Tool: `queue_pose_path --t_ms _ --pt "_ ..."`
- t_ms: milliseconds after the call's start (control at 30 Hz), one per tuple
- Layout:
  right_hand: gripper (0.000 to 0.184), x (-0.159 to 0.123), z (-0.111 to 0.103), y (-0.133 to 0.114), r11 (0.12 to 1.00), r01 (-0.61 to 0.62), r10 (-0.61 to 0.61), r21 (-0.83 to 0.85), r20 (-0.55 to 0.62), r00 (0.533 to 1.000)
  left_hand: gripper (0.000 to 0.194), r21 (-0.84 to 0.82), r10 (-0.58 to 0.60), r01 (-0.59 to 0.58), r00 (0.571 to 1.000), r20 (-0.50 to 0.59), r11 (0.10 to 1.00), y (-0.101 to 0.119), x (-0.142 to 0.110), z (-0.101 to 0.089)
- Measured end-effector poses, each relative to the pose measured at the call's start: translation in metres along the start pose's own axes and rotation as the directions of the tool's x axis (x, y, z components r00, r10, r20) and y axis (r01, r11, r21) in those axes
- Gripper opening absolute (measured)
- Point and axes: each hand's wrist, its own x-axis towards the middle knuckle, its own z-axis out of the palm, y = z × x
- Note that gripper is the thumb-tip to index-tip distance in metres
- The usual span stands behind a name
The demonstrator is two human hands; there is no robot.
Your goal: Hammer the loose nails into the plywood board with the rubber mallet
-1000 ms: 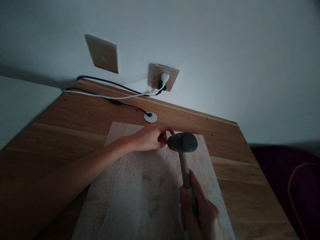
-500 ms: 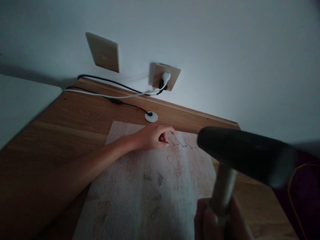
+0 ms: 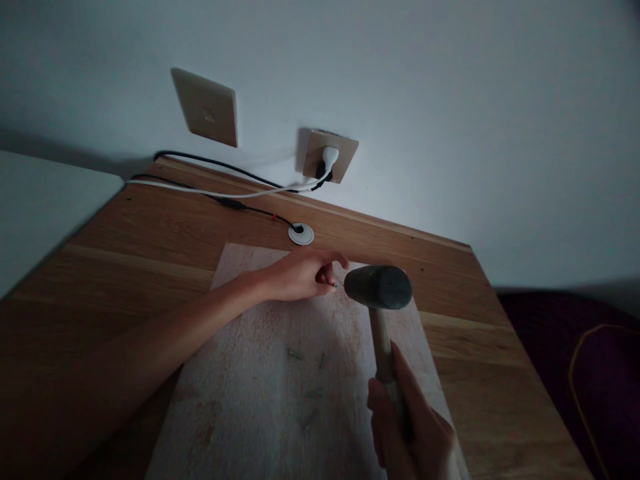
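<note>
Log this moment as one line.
left hand: pinching nail | right hand: gripping hammer | board: other nails on it | wooden table: under board

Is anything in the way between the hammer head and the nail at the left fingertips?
Nothing visible stands between the hammer head and the nail, though the left hand pinches the nail, and one curled finger sits just above that gap in view.

The head camera is looking forward and down, viewing the scene from close above. The wall (image 3: 465, 127) is filling the top of the frame, and the wooden desk (image 3: 477, 363) is spreading below it, its back edge slanting down toward the right. The right hand (image 3: 417, 430), at lower right, is appearing nearer the lens than the left hand (image 3: 297, 275), at mid-frame.
</note>
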Motion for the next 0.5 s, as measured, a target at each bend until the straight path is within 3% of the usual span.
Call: queue_pose_path --t_ms 333,500 --pt "0.064 0.0072 0.0061 -0.0029 1.0 -0.002 0.004 -0.02 0.058 0.998 0.044 -0.005 0.015 -0.015 1.0 -0.006 1.0 0.0001 -0.0008 0.0004" --pt "0.063 0.0014 0.0032 -0.0039 1.0 -0.023 0.023 0.007 0.02 1.0 0.039 -0.014 0.018 -0.018 1.0 0.004 1.0 -0.0021 -0.0006 -0.0006"
